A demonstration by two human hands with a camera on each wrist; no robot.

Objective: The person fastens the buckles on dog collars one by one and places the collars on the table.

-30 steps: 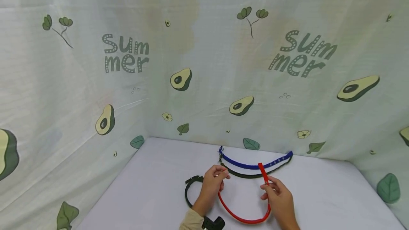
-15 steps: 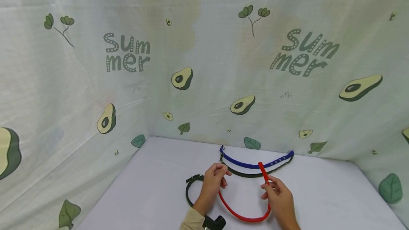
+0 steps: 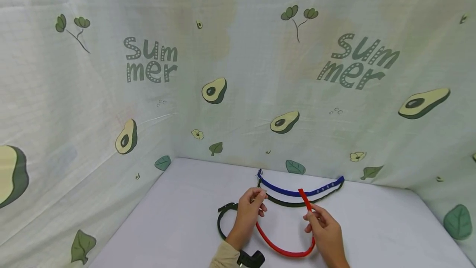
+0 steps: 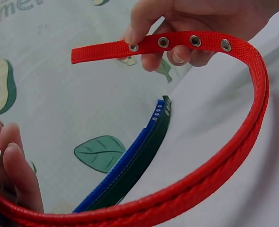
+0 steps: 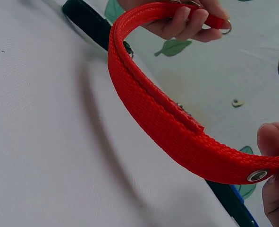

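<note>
Both hands hold a red collar (image 3: 284, 253) that hangs between them in a U above the table. My left hand (image 3: 246, 214) pinches the buckle end; a metal ring peeks past the fingers in the right wrist view. My right hand (image 3: 325, 230) pinches the strap near its other end, whose tip sticks up beyond thumb and forefinger. A row of metal eyelets (image 4: 195, 41) runs along that end in the left wrist view. Further back lie a blue collar (image 3: 286, 192) and a dark green collar (image 3: 291, 204), side by side.
Another dark collar (image 3: 219, 223) lies curled left of the left wrist, partly hidden by it. A white table (image 3: 171, 218) meets a hanging cloth (image 3: 238, 127) printed with avocados and leaves. On the left wrist sits a black device (image 3: 253, 259).
The head view has shifted slightly, so the scene sits a little further right. The red collar's upright tip leans slightly more to the left. Both hands keep their hold.
</note>
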